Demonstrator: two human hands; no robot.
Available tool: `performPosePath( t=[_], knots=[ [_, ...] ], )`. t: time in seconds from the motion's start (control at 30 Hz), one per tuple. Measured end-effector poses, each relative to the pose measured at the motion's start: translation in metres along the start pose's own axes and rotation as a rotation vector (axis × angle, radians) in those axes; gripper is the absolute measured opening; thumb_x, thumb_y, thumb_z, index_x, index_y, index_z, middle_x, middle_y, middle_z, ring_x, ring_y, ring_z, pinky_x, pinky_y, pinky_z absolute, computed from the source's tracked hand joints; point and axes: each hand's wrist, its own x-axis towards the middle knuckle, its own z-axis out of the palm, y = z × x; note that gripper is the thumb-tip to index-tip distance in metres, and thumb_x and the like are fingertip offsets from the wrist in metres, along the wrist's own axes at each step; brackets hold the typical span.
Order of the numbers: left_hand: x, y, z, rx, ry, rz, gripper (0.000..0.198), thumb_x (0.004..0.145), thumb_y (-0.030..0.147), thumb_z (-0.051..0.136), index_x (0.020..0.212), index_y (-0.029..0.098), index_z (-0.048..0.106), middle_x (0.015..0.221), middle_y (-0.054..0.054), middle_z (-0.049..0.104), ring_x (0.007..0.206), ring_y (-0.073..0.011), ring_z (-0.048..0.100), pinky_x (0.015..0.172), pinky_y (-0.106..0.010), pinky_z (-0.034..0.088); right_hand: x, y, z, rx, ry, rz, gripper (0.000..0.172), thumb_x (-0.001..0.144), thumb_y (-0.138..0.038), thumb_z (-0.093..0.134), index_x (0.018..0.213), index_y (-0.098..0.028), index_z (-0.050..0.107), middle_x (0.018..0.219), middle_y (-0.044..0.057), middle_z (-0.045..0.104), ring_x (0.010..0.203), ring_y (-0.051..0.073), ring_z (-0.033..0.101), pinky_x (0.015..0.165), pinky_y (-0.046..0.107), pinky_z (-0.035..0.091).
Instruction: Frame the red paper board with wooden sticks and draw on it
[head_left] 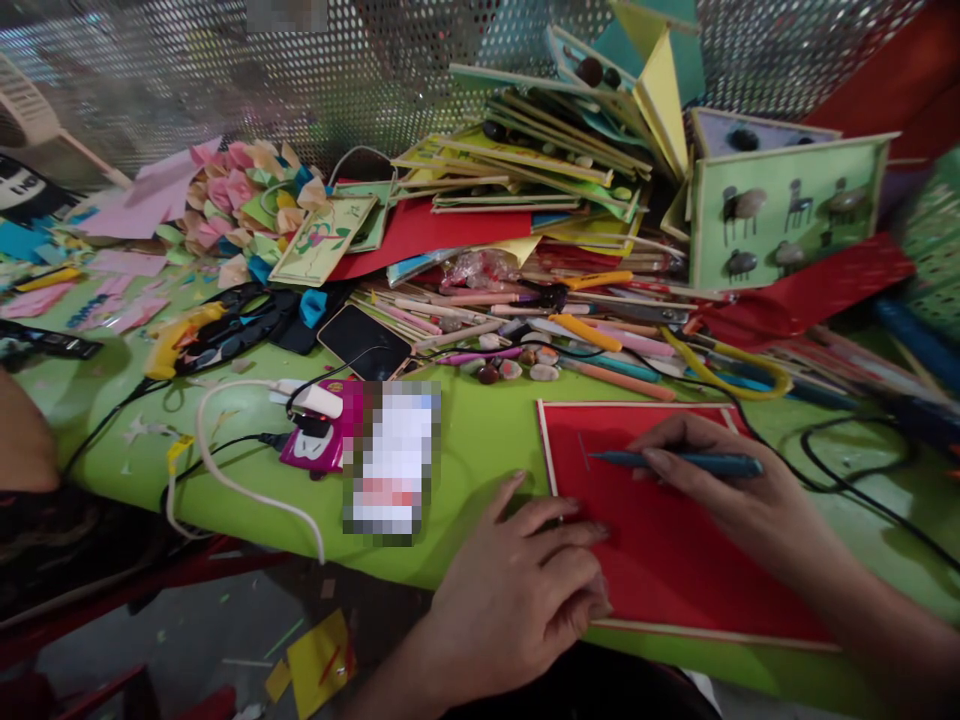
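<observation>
A red sheet [675,560] with pale strips along its edges lies on the green table [465,420]. My right hand [720,470] grips a teal pen [697,463], its tip pointing left at the upper left part of the sheet. Faint thin lines show on the red surface near that tip. My left hand [532,570] rests over the sheet's left edge, fingers apart and somewhat bent, holding nothing. The lower right of the sheet is hidden by my right forearm.
Left of the sheet are a blurred-out lit phone [390,460], a magenta power socket [315,447], a dark phone [365,342] and cables. Pens, stones [544,372] and stacked framed cards [525,165] line the back. A black cable [847,480] runs at the right.
</observation>
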Motion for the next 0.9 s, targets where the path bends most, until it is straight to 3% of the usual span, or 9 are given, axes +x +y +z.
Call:
performPosePath(
  t=[0.4,0.9],
  knots=[
    [-0.0006,0.0001,0.0016,0.024,-0.024,-0.017,0.021,0.108,0.038,0.053,0.103,0.025,0.068,0.136,0.001,0.075,0.137,-0.0168,0.058,0.129,-0.046,0.021,0.002,-0.0007,0.0037,0.019,0.012,-0.006,0.039,0.084,-0.064,0.073,0.083,-0.025,0.072,0.076,0.002,0.071,0.071,0.018,0.064,0.068,0.031,0.052],
    [-0.0016,-0.0014,0.002,-0.012,0.011,0.004,0.014,0.108,0.037,0.055,0.104,0.026,0.064,0.139,0.01,0.072,0.138,-0.0128,0.056,0.13,-0.04,0.013,0.0026,-0.0023,0.0046,-0.032,0.018,-0.027,0.038,0.086,-0.063,0.072,0.081,-0.026,0.071,0.075,0.001,0.07,0.07,0.018,0.063,0.067,0.032,0.05]
  ],
)
